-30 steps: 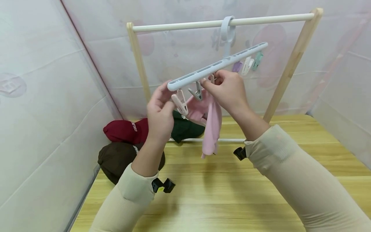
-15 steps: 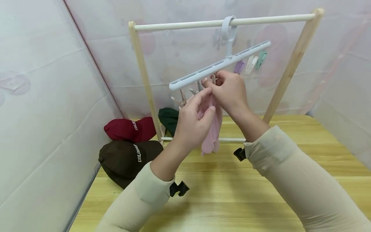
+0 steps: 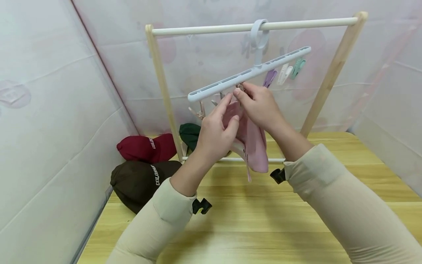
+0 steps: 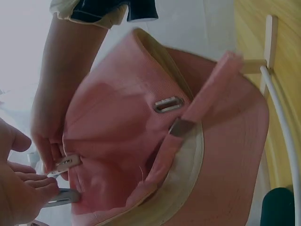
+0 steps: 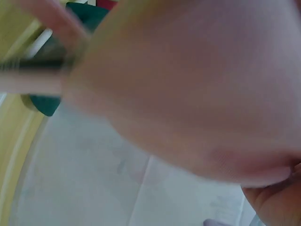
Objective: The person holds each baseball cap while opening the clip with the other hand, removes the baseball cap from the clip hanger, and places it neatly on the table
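Closest in, both cream sleeves reach forward over the wooden table [image 3: 296,234]. The left hand [image 3: 215,134] has its fingers curled onto the pink cap [image 3: 254,143], thumb and fingertips gripping the fabric near its top edge. The right hand [image 3: 260,106] pinches a clip at the cap's top, right under the pale blue clip hanger [image 3: 247,75]. In the left wrist view the pink cap fills the frame, inside facing us, strap and metal buckle showing. The cap hangs between both hands, above the rack's lower rail. Further back, towards the table's left edge, lie a brown cap [image 3: 138,181], then a dark red cap [image 3: 145,146] and a green cap [image 3: 189,134]. The hanger hooks over the white top bar [image 3: 204,28] of the wooden rack, spare clips dangling at its right end.
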